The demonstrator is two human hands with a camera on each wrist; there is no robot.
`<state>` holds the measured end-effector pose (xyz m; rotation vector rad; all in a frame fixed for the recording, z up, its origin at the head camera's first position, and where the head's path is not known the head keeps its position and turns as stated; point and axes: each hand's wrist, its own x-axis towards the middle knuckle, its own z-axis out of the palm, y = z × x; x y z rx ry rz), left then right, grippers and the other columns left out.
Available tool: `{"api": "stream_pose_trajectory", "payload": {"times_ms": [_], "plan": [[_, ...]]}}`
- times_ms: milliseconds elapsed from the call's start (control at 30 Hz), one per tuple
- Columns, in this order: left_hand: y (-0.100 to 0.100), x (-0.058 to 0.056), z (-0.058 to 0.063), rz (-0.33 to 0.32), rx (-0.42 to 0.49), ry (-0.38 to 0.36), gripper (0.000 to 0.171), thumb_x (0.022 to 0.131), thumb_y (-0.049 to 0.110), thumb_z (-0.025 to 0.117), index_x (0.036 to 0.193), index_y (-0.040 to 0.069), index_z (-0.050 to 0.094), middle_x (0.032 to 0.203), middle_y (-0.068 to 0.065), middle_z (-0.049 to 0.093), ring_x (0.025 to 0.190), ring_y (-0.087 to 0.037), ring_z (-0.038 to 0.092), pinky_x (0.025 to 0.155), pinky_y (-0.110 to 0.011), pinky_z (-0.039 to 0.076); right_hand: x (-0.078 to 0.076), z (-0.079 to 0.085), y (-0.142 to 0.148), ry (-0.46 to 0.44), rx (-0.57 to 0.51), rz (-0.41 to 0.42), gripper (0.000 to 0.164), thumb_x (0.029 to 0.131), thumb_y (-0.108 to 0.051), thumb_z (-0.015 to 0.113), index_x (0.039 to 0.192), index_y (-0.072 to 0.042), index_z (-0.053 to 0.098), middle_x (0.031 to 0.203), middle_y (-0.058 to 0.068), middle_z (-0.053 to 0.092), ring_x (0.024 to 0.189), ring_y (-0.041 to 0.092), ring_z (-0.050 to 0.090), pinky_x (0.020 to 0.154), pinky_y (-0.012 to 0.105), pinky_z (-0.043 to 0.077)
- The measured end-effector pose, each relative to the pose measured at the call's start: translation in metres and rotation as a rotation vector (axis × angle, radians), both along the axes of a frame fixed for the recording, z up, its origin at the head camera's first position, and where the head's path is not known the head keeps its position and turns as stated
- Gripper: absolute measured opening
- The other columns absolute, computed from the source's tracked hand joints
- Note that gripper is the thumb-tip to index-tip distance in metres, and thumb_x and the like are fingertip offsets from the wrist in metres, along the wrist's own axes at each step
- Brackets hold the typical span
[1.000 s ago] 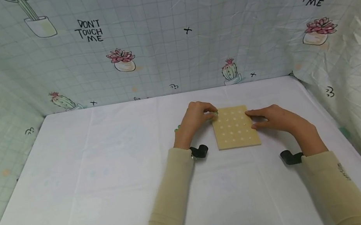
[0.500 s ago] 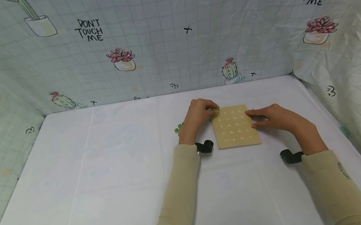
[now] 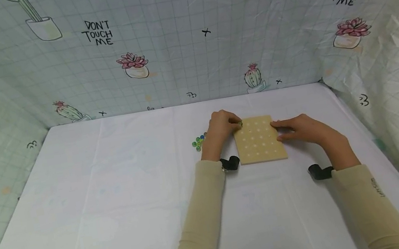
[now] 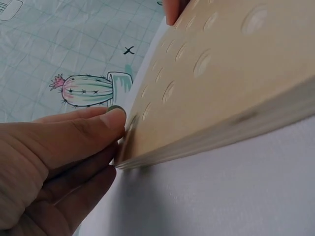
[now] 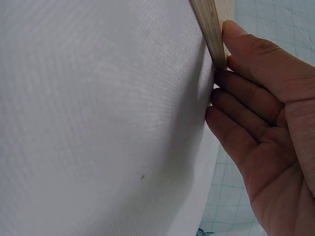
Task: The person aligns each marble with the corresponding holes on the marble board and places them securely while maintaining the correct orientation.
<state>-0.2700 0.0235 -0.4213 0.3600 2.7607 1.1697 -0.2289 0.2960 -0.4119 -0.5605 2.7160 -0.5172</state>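
Observation:
A square light wooden board (image 3: 263, 155) with rows of round hollows lies flat on the white table. At its far left corner, my left hand (image 3: 220, 130) pinches a small dark green marble (image 4: 114, 107) between thumb and fingers; most of the marble is hidden behind the thumb tip. The hollows seen in the left wrist view hold nothing. My right hand (image 3: 304, 130) rests its thumb and forefinger, spread apart, against the board's right edge. In the right wrist view, its other fingers (image 5: 241, 96) reach down beside the edge, only slightly bent.
Several green, yellowish and blue glass marbles (image 3: 198, 143) lie clustered on the table just left of my left wrist. A patterned cloth (image 3: 169, 59) with cactus drawings hangs behind and along both sides. Black wrist mounts (image 3: 231, 163) stick out from both sleeves.
My left hand has shifted slightly right along the board's far left corner, still pinching the marble. The marble cluster beside its wrist has come into fuller view. My right hand stays put.

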Motion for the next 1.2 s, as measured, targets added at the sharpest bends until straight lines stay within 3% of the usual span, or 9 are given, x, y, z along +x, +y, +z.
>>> {"api": "stream_pose_trajectory", "payload": {"times_ms": [467,700,1000,1200], "plan": [[0.004,0.002,-0.004,0.030,-0.007,0.024,0.020,0.087,0.013,0.081,0.107,0.012,0.082,0.103,-0.001,0.078,0.111,-0.018,0.067,0.093,-0.028,0.055,0.000,0.003,-0.001,0.014,0.001,0.008,0.062,0.096,-0.037,0.071,0.147,-0.007,0.053,0.146,0.023,0.052,0.135,0.047,0.048,0.109,0.063,0.040],[0.001,0.001,-0.004,-0.010,-0.014,0.038,0.020,0.088,0.013,0.080,0.108,0.011,0.081,0.105,-0.002,0.078,0.109,-0.018,0.067,0.091,-0.027,0.056,0.000,0.001,-0.001,0.004,0.018,-0.011,0.062,0.096,-0.037,0.071,0.148,-0.008,0.053,0.147,0.021,0.051,0.136,0.046,0.047,0.110,0.063,0.039],[-0.025,0.003,0.017,-0.023,-0.032,0.048,0.027,0.092,0.017,0.077,0.119,0.011,0.077,0.120,0.000,0.074,0.121,-0.024,0.053,0.095,-0.030,0.053,0.001,0.002,-0.002,-0.017,0.006,-0.034,0.063,0.096,-0.037,0.071,0.149,-0.008,0.052,0.148,0.022,0.049,0.137,0.046,0.045,0.110,0.063,0.038],[-0.051,0.006,0.038,-0.039,-0.031,0.071,0.030,0.094,0.017,0.075,0.123,0.010,0.075,0.126,-0.003,0.072,0.124,-0.024,0.059,0.098,-0.032,0.053,0.002,0.004,-0.001,-0.006,-0.004,-0.026,0.062,0.096,-0.038,0.071,0.148,-0.008,0.053,0.147,0.022,0.051,0.136,0.046,0.046,0.110,0.062,0.039]]}}
